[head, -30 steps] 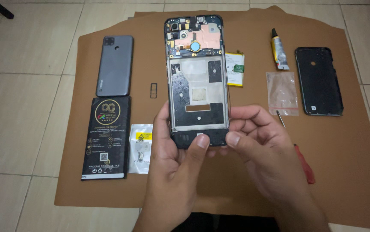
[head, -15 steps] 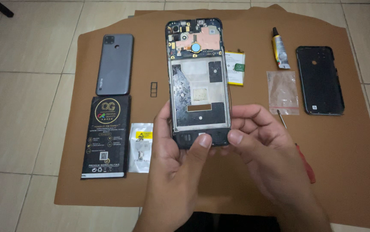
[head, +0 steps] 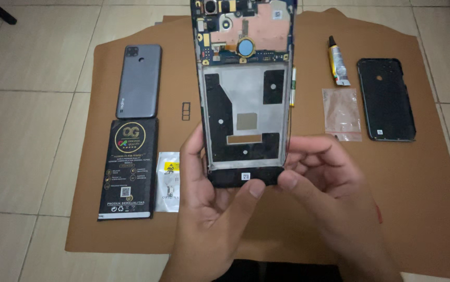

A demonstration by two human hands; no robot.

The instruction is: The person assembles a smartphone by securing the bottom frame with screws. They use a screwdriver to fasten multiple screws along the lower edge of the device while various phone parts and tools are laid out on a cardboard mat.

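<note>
- The opened phone [head: 246, 94], back cover off, with circuit board and empty battery bay exposed, is held up above the brown cardboard sheet [head: 418, 209], its lower end toward the person.
- The left hand [head: 212, 209] pinches the phone's bottom left corner, thumb on the black lower cover, the other fingers behind the frame and hidden.
- The right hand [head: 329, 193] pinches the bottom right corner, thumb on the same cover, fingers curled together at the edge.
- Only the lower end is gripped, so the long upper part hangs free; I judge a slip could tip it onto the cardboard and knock the bare board.
- Thumbs pressing hard on the lower cover could bend it or strain whatever lies beneath.
- Just behind the phone's right edge lies a thin white part [head: 293, 86]; setting the phone down carelessly could crush it.
- Farther out sit a glue tube [head: 338, 61], a clear bag [head: 342, 114], a black back cover [head: 386, 99], a grey phone [head: 139, 81], a black box [head: 129, 169] and a silver packet [head: 168, 181].
</note>
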